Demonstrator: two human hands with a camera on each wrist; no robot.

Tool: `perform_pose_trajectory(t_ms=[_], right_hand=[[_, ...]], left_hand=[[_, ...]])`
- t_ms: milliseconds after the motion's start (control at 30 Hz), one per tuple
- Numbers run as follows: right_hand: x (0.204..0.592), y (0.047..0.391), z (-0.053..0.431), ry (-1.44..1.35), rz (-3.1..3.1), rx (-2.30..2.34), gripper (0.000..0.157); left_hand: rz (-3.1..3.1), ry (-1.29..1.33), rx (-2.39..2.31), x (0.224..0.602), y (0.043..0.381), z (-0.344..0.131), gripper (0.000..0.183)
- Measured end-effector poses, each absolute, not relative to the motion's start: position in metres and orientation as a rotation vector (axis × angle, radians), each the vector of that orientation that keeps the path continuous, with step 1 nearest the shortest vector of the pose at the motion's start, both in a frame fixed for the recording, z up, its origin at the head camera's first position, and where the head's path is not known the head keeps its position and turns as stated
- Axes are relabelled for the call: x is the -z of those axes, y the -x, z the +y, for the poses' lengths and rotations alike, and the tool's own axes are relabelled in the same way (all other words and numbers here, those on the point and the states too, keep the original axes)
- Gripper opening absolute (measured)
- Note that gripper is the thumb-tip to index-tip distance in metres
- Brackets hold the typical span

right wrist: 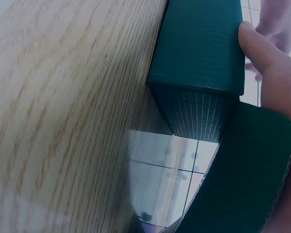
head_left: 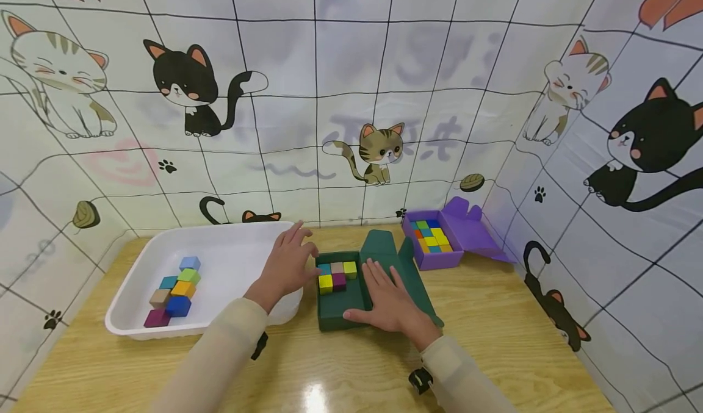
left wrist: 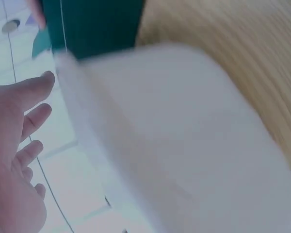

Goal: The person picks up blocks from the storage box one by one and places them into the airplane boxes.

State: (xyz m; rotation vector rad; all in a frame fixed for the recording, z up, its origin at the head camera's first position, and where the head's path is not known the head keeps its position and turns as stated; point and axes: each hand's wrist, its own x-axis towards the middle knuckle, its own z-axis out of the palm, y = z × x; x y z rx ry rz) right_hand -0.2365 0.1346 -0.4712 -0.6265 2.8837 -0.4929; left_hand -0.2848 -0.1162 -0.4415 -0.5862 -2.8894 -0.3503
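A dark green cardboard box (head_left: 337,318) lies on the table with its lid (head_left: 414,282) folded out to the right. Inside, along the far part, are several coloured cubes, among them a yellow cube (head_left: 326,284) and a purple cube (head_left: 338,281). My left hand (head_left: 285,266) hovers over the right rim of a white tray, its thumb side near the box's left wall; the left wrist view shows nothing in its loosely spread fingers. Spread over the box's right side is my right hand (head_left: 387,300), its thumb (right wrist: 254,41) resting on the near wall's top edge.
The white tray (head_left: 230,248) at left holds several cubes, including a blue cube (head_left: 178,306) and an orange cube (head_left: 183,289). A purple box (head_left: 439,259) filled with cubes stands open at the back right. A cat-patterned cloth (head_left: 351,96) encloses the wooden table (head_left: 340,376).
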Motion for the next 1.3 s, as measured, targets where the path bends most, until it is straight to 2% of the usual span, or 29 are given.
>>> perform_pose_trajectory(t_ms=[433, 733, 1033, 1300], right_hand=[[0.473, 0.235, 0.136, 0.643, 2.882, 0.504, 0.11], [0.471, 0.236, 0.135, 0.644, 2.877, 0.489, 0.109], [0.472, 0.237, 0.136, 0.63, 2.871, 0.478, 0.11], [0.472, 0.237, 0.136, 0.621, 2.869, 0.474, 0.11]], left_hand=[[-2.915, 0.348, 0.32, 0.436, 0.26, -0.229, 0.022], [-2.971, 0.241, 0.227, 0.446, 0.243, -0.297, 0.022], [-3.025, 0.187, 0.147, 0.451, 0.235, -0.336, 0.026], [-3.107, 0.173, 0.161, 0.454, 0.231, -0.347, 0.026]])
